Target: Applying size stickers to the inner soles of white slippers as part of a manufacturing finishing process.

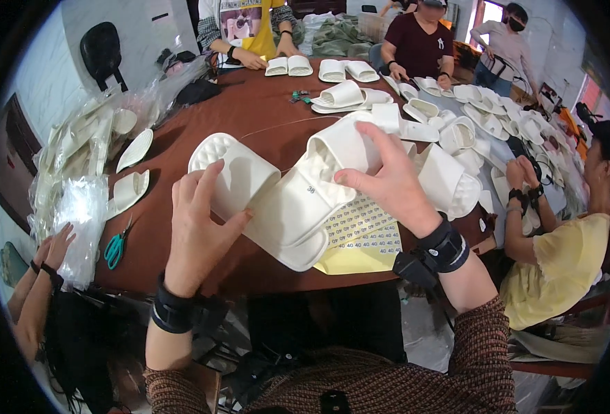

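Two white open-toe slippers cross in front of me above the brown-covered table. My left hand (208, 214) is closed around the strap of the left slipper (246, 181), with fingers on its far side and thumb on the near side. My right hand (391, 176) grips the strap of the right slipper (343, 148) between thumb and fingers. A small dark printed mark shows on that slipper's insole. Both heels point toward me and overlap. Yellow sheets of printed stickers (367, 238) lie beneath, partly covered by the slippers.
Teal-handled scissors (115, 248) and clear plastic bags (77, 214) lie at the left, near another person's hands (56, 248). Green snips (300, 96) lie farther back. Many loose slippers (457, 131) cover the right side. Co-workers stand across the table; one sits at the right.
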{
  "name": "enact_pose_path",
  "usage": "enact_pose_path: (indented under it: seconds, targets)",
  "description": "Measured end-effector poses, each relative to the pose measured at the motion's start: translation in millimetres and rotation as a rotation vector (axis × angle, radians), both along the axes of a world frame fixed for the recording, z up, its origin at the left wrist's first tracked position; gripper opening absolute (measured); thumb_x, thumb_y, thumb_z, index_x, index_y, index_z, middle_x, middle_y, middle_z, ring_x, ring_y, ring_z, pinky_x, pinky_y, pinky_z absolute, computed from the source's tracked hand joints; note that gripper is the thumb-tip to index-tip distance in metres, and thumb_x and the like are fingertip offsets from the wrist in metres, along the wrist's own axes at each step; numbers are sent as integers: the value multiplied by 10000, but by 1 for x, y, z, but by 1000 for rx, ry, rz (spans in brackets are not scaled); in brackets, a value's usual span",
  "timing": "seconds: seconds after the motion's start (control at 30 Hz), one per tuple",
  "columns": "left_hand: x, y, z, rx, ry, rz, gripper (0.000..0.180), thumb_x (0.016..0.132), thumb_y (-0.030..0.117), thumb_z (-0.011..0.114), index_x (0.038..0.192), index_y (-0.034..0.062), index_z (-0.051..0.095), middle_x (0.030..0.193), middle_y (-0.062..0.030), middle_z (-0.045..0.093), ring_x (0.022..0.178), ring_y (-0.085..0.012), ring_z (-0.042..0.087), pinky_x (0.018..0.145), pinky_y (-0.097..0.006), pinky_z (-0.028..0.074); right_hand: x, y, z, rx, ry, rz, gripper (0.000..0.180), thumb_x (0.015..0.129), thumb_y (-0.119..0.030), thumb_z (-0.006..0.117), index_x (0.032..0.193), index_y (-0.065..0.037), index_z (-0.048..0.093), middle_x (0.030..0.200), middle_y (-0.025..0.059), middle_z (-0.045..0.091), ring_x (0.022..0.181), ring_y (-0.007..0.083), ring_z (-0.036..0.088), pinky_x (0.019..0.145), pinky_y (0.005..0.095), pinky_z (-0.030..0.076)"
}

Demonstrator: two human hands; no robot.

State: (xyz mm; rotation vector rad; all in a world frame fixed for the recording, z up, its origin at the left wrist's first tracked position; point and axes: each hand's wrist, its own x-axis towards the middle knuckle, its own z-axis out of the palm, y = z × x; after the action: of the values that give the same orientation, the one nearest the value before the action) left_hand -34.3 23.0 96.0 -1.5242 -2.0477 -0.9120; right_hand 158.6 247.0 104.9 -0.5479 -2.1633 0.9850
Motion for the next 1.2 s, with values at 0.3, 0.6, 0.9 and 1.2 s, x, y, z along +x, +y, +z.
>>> enact_pose_path:
  seconds: [0.3, 0.6, 0.9, 1.2]
  targets:
    - [11, 3, -26, 34, 49, 121, 681, 687, 109, 755, 1322, 13, 530, 1201, -193, 557, 1109, -390, 490, 965, -483, 420, 9, 11, -52, -279, -70, 261, 405, 797, -202, 738, 1103, 50, 649, 872, 131, 683, 782, 202, 634, 757, 320, 516]
    - [13, -15, -38, -4, -31, 131, 702, 703, 64, 747, 1366, 51, 517, 1276, -193, 528, 1217, -382, 483, 1036, -484, 406, 28, -11, -53, -466, -11, 316, 191, 838, -109, 711, 962, 24, 656, 817, 43, 660, 752, 82, 598, 673, 254, 490]
    - [26, -8, -27, 57, 23, 86, 688, 672, 68, 768, 1319, 37, 536, 1251, -204, 516, 1167, -394, 478, 989, -472, 419, 38, 3, -46, -468, 103, 169, 196, 834, -143, 728, 896, 27, 654, 767, 30, 641, 682, 79, 569, 608, 255, 471]
    - [21, 2, -19, 116, 40, -23, 712, 719, 86, 799, 1366, 37, 506, 1461, -230, 406, 1332, -420, 405, 1087, -480, 384, 46, 29, -18, -532, 236, 156, 169, 861, -100, 691, 992, 5, 669, 823, 30, 671, 649, 69, 583, 539, 207, 460]
